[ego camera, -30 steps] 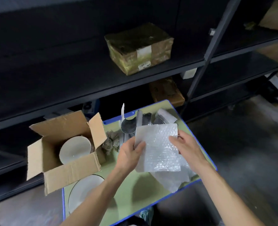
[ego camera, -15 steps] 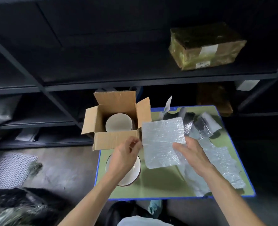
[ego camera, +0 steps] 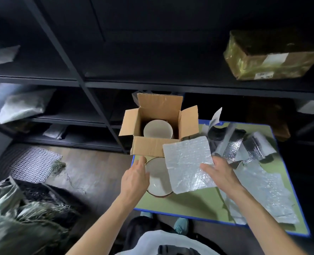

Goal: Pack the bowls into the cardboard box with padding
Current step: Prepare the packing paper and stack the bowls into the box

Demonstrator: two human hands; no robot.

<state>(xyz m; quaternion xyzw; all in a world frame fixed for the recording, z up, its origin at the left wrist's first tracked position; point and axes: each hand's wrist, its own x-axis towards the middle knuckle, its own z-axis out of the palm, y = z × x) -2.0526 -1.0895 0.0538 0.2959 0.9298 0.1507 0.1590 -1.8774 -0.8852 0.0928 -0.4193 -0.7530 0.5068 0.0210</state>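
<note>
My left hand [ego camera: 134,179] is nearest, fingers straight and holding nothing, over the rim of the bowl [ego camera: 159,183] on the bench [ego camera: 189,202], I think ready to lift it; my right hand [ego camera: 220,173] pinches the sheet [ego camera: 187,162] by its edge, kept raised to serve as padding; behind, the box [ego camera: 149,147] stands open with a second bowl [ego camera: 158,128] inside.

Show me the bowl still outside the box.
Head view: the loose bowl sits on the table, left end, in front of the cardboard box, beside the left hand, partly under the bubble wrap sheet.
</note>
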